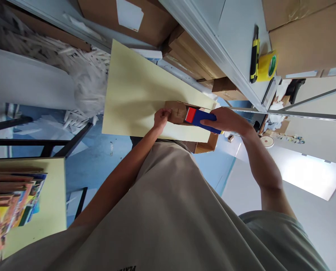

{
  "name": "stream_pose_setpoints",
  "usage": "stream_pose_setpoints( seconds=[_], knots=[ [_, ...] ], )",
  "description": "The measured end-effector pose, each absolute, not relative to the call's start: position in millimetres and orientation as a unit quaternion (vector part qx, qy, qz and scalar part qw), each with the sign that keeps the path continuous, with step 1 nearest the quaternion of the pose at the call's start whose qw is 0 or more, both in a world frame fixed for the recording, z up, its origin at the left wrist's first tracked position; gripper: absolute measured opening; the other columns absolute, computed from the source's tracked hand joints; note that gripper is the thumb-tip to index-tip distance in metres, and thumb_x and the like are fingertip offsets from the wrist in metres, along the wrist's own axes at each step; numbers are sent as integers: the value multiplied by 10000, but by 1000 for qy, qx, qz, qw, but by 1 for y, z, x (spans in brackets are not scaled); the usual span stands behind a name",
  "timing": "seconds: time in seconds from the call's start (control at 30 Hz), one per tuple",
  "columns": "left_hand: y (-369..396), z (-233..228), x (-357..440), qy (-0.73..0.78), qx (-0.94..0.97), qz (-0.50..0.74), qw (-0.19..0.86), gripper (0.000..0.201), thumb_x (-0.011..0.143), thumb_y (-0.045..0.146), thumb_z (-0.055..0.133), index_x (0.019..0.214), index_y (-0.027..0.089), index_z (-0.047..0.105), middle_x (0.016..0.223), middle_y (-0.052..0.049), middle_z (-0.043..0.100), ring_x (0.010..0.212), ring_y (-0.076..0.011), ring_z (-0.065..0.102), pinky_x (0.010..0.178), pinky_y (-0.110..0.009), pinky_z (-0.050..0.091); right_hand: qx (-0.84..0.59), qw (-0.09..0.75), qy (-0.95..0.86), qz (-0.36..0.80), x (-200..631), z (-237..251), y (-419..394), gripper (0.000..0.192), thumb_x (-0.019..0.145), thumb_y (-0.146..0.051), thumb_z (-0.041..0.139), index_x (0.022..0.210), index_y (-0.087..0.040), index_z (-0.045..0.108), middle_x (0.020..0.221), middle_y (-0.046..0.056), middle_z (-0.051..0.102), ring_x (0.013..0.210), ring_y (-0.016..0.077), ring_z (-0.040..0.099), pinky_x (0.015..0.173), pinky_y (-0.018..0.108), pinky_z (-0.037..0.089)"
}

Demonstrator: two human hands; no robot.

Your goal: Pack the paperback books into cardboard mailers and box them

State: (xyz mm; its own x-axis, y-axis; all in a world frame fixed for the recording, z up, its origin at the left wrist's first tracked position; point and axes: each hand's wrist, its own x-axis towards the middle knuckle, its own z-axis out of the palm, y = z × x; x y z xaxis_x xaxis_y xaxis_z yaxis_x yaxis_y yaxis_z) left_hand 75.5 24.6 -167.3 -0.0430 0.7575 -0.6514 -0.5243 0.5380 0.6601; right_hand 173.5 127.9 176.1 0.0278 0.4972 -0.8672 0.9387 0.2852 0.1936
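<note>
A small brown cardboard box [177,111] rests on a pale yellow table [134,98]. My left hand [161,117] presses its fingers against the box's left end. My right hand [227,120] grips a blue and red tape dispenser [197,117], whose red end lies against the top of the box. My beige shirt fills the lower part of the view and hides the table's near edge.
Grey metal shelving [213,45] holds large cardboard boxes [306,34], a yellow and black utility knife [254,56] and a yellow tape roll [266,66]. A heap of white paper strips [80,79] lies at the left. Another yellow table with stacked books [12,205] stands lower left. An open carton [204,145] sits below the table.
</note>
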Motion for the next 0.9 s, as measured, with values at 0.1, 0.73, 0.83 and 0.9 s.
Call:
stream_pose_setpoints(
  seconds=[0.1, 0.73, 0.83, 0.9],
  knots=[
    [23, -166, 85, 588, 109, 481, 641, 243, 944, 336, 850, 832, 217, 670, 815, -4, 684, 828, -167, 638, 766, -266, 479, 554, 455, 658, -230, 170, 175, 126, 516, 1088, -689, 651, 972, -201, 774, 838, 101, 794, 807, 266, 742, 725, 347, 436],
    [-29, -139, 91, 536, 433, 446, 572, 760, 948, 355, 842, 1627, 192, 542, 1625, -238, 663, 1481, -369, 696, 1288, -534, 569, 539, 417, 684, -261, 171, 173, 116, 582, 1061, -772, 631, 1005, -213, 781, 815, 91, 768, 767, 247, 703, 741, 364, 443],
    [-28, -161, 99, 525, 464, 423, 574, 719, 969, 428, 864, 1580, 180, 579, 1605, -266, 674, 1511, -418, 675, 1306, -604, 546, 538, 414, 684, -266, 170, 171, 114, 603, 1063, -782, 625, 1006, -203, 783, 801, 101, 773, 772, 255, 716, 726, 364, 445],
    [-30, -170, 99, 515, 485, 413, 574, 782, 963, 495, 891, 1602, 177, 572, 1653, -291, 644, 1589, -469, 610, 1348, -671, 490, 537, 416, 682, -270, 171, 170, 113, 634, 1053, -816, 629, 996, -203, 778, 788, 108, 772, 788, 269, 725, 728, 368, 451]
  ],
)
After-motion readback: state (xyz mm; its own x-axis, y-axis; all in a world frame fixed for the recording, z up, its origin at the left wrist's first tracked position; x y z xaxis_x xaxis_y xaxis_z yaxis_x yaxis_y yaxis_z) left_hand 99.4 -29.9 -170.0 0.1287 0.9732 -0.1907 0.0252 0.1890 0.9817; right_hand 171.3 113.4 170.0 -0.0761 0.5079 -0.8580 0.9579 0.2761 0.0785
